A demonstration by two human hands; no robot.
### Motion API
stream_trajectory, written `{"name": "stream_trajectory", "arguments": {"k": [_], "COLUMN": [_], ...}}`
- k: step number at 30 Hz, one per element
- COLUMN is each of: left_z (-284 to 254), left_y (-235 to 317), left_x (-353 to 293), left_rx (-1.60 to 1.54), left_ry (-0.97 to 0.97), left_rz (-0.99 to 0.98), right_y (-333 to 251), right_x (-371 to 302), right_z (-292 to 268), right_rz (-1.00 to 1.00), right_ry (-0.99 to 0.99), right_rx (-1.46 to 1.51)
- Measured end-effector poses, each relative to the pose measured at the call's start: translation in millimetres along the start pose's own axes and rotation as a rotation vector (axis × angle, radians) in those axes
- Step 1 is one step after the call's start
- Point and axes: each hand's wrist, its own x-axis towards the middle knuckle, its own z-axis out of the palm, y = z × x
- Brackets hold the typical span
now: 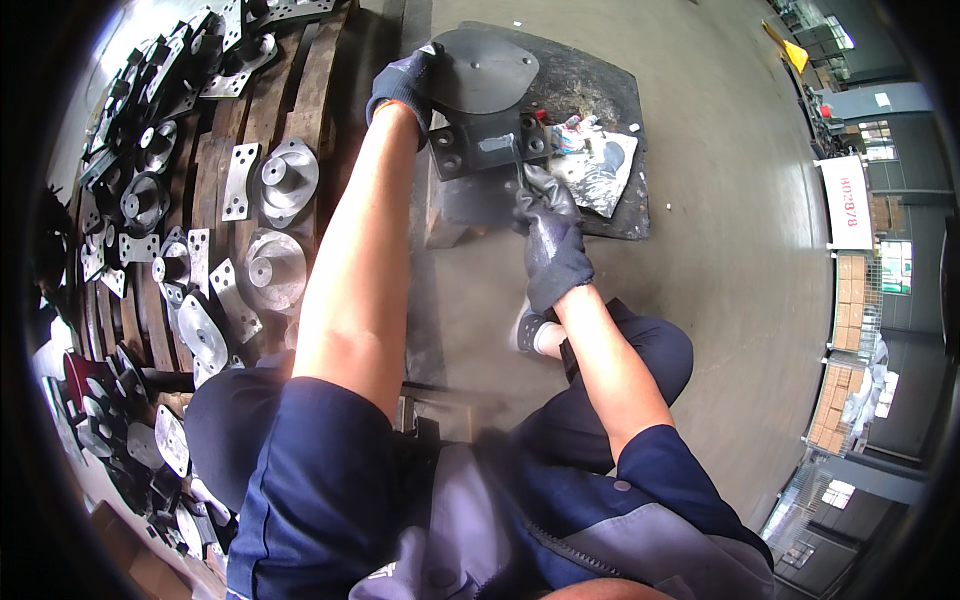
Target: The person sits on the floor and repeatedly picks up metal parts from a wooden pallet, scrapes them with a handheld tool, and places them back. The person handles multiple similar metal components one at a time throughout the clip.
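Note:
My left hand (405,85), in a dark work glove, is closed on the left edge of a grey rounded metal plate (485,70). The plate has a few small holes and rests against a dark metal block (490,140) with bolt holes and a pale patch on its face. My right hand (550,220), also gloved, is closed just in front of the block. A thin dark stick-like tool (519,168) runs from its fingers up to the block; its exact kind is unclear. Beside it lies a crumpled white printed bag (600,170).
The parts sit on a dark stained board (625,110). On my left, a wooden pallet (315,75) carries several flanged discs (287,182) and drilled metal plates (240,182). Grey floor (740,270) spreads to the right, with shelves of cartons (850,300) beyond.

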Motion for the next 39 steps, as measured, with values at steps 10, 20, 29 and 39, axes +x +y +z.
{"name": "stream_trajectory", "arguments": {"k": [10,20,29,39], "left_z": [2,2,5,0], "left_y": [0,1,10,11], "left_x": [2,-1,-13,-10], "left_rx": [-0.025,-0.021,-0.009,0.237], "left_ry": [0.025,0.022,0.043,-0.002], "left_rz": [-0.016,0.02,-0.012,0.091], "right_y": [-2,7,7,-12], "right_x": [-1,2,-5,-12], "right_z": [8,10,24,13], "right_rz": [-0.004,-0.005,-0.045,-0.02], "right_ry": [-0.003,-0.011,-0.031,-0.065], "right_rx": [-0.115,0.027,-0.03,-0.119]}}
